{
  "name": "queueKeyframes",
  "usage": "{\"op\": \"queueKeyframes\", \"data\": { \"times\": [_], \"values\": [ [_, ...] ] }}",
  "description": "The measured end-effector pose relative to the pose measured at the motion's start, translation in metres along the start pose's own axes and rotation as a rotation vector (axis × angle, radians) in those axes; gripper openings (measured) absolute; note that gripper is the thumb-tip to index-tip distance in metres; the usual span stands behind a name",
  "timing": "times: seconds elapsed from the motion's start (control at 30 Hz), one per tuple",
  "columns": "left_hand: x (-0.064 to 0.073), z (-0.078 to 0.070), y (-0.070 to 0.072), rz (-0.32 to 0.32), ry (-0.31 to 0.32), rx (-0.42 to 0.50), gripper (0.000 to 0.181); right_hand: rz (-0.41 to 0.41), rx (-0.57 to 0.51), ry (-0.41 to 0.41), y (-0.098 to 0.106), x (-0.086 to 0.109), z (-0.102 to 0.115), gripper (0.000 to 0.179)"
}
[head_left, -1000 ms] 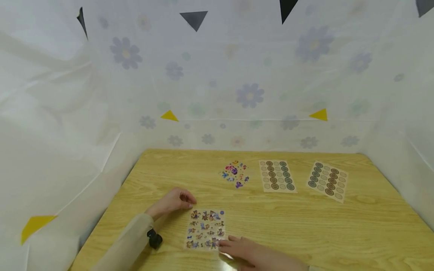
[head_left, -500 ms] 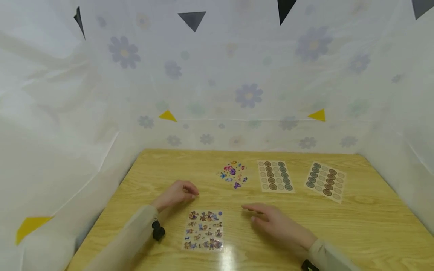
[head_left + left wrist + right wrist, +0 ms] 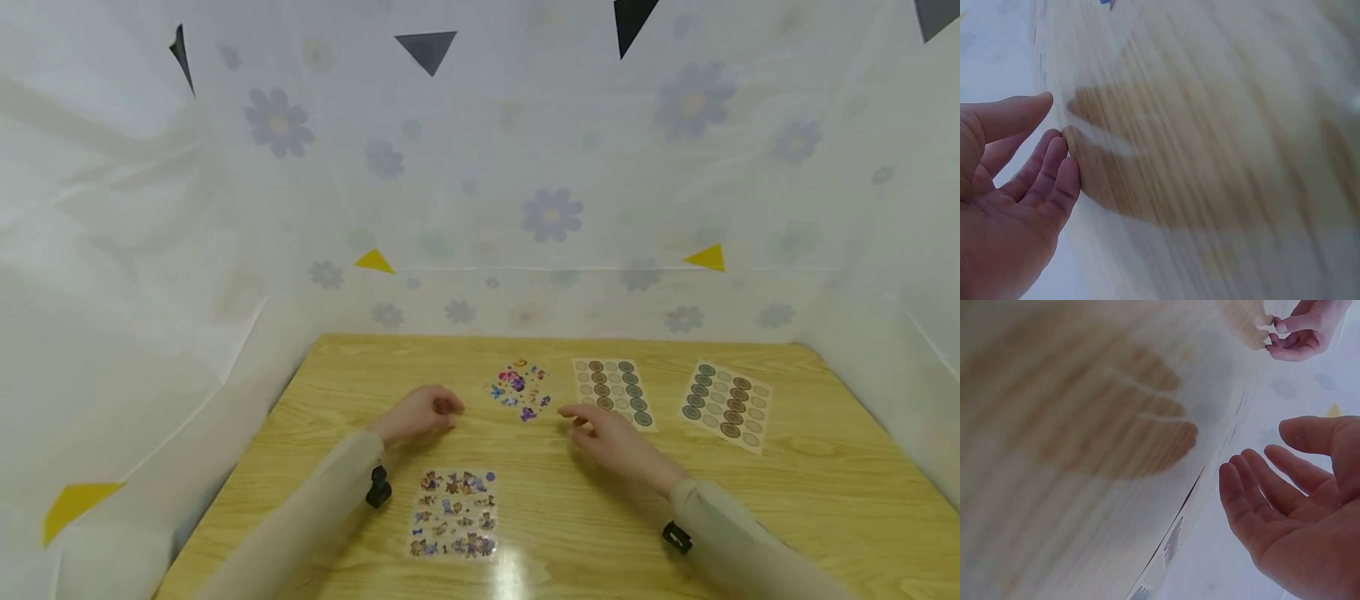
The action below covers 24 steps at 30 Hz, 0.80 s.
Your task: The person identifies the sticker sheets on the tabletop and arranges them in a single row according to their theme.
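A round clear sticker sheet (image 3: 534,396) with small bright figures lies near the middle of the table. My left hand (image 3: 420,413) hovers just to its left with loosely bent fingers and nothing between them; the left wrist view shows the same hand (image 3: 1022,200) over bare wood. To the right of the round sheet is my right hand (image 3: 618,443), fingers extended, overlapping the front corner of a sheet of round stickers (image 3: 617,385). In the right wrist view that hand (image 3: 1297,506) holds nothing. Nearer the front lies a square sheet of cartoon-animal stickers (image 3: 453,512).
Another sheet of round brown and green stickers (image 3: 726,406) lies angled at the right. The wooden table (image 3: 750,525) ends against a white floral curtain (image 3: 480,167) at the back, with curtain at both sides too.
My right hand has left the square sticker sheet and moved forward beside the round one. My left hand has moved forward and right. The sheets stay in place.
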<state>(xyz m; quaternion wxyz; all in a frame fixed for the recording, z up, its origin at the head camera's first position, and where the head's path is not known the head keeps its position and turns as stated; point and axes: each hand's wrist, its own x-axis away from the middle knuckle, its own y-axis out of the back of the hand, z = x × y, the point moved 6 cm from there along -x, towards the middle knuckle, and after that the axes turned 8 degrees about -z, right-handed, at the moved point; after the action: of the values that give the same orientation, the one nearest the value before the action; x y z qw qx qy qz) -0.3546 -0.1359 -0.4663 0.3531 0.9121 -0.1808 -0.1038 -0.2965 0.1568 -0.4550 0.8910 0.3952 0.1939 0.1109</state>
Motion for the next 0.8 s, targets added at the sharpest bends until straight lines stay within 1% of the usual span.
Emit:
{"op": "queueKeyframes", "data": {
  "times": [0.13,0.27,0.33,0.5,0.63,0.8],
  "values": [
    [-0.01,-0.001,-0.005,-0.006,0.002,-0.017,0.035,-0.007,0.028,-0.027,0.003,-0.012,-0.005,0.037],
    [-0.022,0.001,-0.009,-0.014,0.019,0.003,0.043,-0.008,0.061,-0.036,0.007,-0.023,-0.011,0.037],
    [-0.027,0.001,-0.01,-0.02,0.023,0.009,0.046,-0.001,0.058,-0.043,0.009,-0.029,-0.013,0.037],
    [-0.036,0.003,-0.01,-0.035,0.041,0.015,0.047,0.01,0.055,-0.075,0.011,-0.043,-0.019,0.038],
    [-0.042,0.005,-0.011,-0.043,0.061,0.017,0.045,0.01,0.06,-0.083,0.01,-0.051,-0.023,0.038],
    [-0.049,0.005,-0.015,-0.034,0.058,0.02,0.043,-0.004,0.047,-0.091,0.01,-0.06,-0.031,0.039]
  ]
}}
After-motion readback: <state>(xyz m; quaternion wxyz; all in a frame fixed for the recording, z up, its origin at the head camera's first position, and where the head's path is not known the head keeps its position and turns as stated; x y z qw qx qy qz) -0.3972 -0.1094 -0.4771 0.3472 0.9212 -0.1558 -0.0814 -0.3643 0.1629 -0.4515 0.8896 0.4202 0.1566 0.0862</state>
